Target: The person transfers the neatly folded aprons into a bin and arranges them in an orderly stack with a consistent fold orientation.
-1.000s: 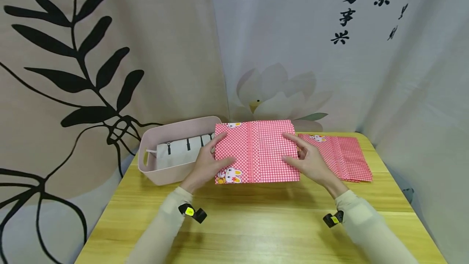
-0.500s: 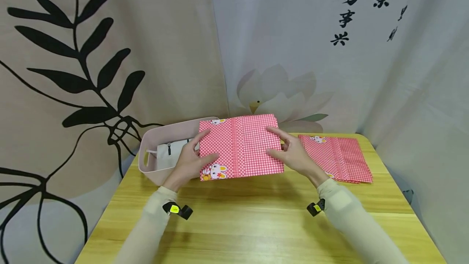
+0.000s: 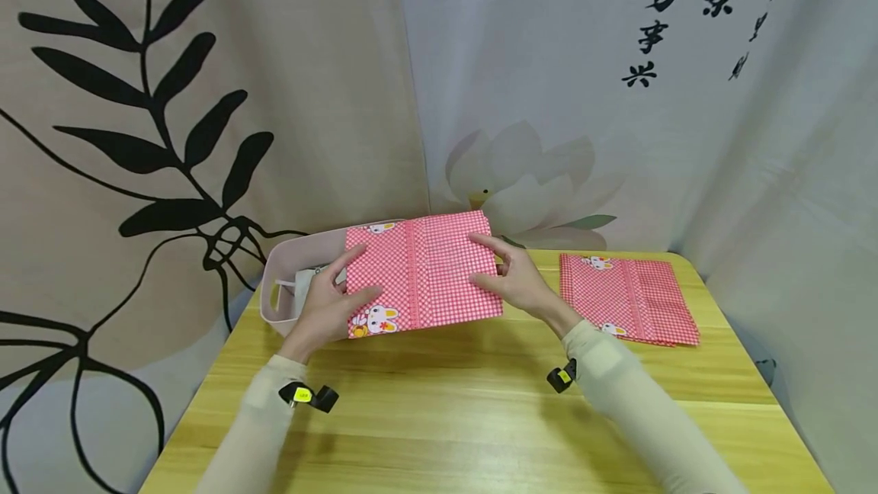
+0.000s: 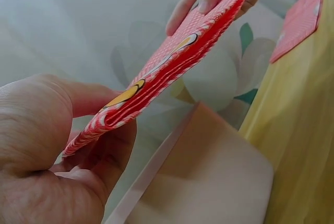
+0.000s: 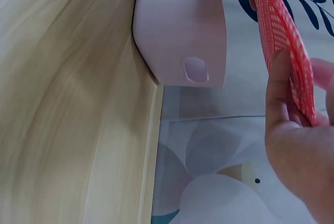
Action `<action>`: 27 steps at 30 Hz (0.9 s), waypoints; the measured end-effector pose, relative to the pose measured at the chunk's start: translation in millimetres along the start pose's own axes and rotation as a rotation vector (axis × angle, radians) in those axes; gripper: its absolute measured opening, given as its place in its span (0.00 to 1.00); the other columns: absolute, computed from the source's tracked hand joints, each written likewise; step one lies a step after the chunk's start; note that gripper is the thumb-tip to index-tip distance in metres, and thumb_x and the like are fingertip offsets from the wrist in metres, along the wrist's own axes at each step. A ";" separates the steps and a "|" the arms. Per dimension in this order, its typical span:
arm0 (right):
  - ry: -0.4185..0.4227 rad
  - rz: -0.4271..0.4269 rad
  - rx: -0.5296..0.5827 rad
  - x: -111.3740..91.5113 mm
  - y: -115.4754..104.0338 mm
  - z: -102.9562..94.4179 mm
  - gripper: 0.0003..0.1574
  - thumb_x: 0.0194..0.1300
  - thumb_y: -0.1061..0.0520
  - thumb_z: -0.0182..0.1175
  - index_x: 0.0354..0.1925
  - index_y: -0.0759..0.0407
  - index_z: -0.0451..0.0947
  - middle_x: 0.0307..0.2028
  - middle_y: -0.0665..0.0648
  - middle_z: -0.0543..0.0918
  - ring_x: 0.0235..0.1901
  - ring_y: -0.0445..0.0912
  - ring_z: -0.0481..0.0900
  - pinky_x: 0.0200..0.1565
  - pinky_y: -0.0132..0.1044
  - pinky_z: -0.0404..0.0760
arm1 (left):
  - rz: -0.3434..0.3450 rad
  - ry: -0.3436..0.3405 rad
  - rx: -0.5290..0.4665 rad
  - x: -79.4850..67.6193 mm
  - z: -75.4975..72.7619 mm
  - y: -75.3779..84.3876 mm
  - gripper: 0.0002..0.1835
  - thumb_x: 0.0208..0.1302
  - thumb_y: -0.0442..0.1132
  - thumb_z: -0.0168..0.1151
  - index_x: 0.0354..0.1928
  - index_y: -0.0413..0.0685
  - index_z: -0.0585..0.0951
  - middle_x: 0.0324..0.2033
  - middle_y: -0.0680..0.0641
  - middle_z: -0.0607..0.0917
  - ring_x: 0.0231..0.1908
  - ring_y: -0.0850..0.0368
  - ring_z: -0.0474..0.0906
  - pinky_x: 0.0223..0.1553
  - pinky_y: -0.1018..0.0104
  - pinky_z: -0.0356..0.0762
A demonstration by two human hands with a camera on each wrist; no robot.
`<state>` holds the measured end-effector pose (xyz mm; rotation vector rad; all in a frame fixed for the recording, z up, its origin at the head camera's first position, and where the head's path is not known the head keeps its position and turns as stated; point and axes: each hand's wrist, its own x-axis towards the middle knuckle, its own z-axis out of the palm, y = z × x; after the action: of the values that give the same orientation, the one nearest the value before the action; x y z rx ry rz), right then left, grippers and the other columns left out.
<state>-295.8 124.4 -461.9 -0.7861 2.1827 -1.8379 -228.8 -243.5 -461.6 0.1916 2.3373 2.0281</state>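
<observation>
Both hands hold up a folded red-and-white checked cloth (image 3: 439, 273) with rabbit prints, tilted in front of the pale pink bin (image 3: 312, 246). My left hand (image 3: 328, 303) pinches its left edge, thumb on the near face and fingers behind. At the opposite edge my right hand (image 3: 524, 284) grips it the same way. Several layers show along the cloth's edge (image 4: 156, 91) in the left wrist view. Inside the bin lies a white item (image 3: 302, 284), mostly hidden by the cloth and left hand.
At the right of the wooden table (image 3: 480, 418) lies a second folded checked cloth (image 3: 631, 299), apparently stacked in layers. The bin stands at the table's back left, and patterned curtains (image 3: 549, 59) hang behind. An oval handle hole (image 5: 195, 69) shows in the bin's end wall.
Both hands have carried the cloth leftward and slightly up, from beside the bin to in front of it. More of the white item is now covered. The cloth at right stays put.
</observation>
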 end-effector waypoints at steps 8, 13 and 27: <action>-0.023 -0.006 0.012 20.4 -2.8 17.3 0.50 0.77 0.62 0.71 0.89 0.51 0.63 0.84 0.64 0.68 0.56 0.61 0.93 0.50 0.47 0.97 | -0.044 0.077 0.035 -5.7 -16.9 0.5 0.45 0.79 0.40 0.73 0.90 0.72 0.62 0.81 0.35 0.74 0.56 0.63 0.91 0.55 0.66 0.93; -0.041 0.005 0.034 32.3 -5.0 28.7 0.51 0.76 0.64 0.70 0.89 0.51 0.62 0.83 0.66 0.70 0.60 0.66 0.91 0.51 0.49 0.97 | -0.052 0.136 0.119 -9.4 -28.5 1.8 0.46 0.79 0.42 0.74 0.90 0.72 0.62 0.86 0.40 0.67 0.58 0.62 0.88 0.54 0.71 0.92; -0.069 -0.002 -0.016 65.9 -13.0 63.0 0.51 0.75 0.66 0.72 0.88 0.53 0.63 0.81 0.68 0.72 0.63 0.66 0.90 0.53 0.44 0.97 | -0.097 0.185 0.146 -16.9 -67.0 5.9 0.48 0.80 0.42 0.73 0.92 0.71 0.57 0.82 0.31 0.70 0.47 0.70 0.90 0.47 0.70 0.93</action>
<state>-318.9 36.0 -450.5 -0.8419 2.1575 -1.7685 -219.2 -310.6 -447.0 -0.1082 2.5495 1.9075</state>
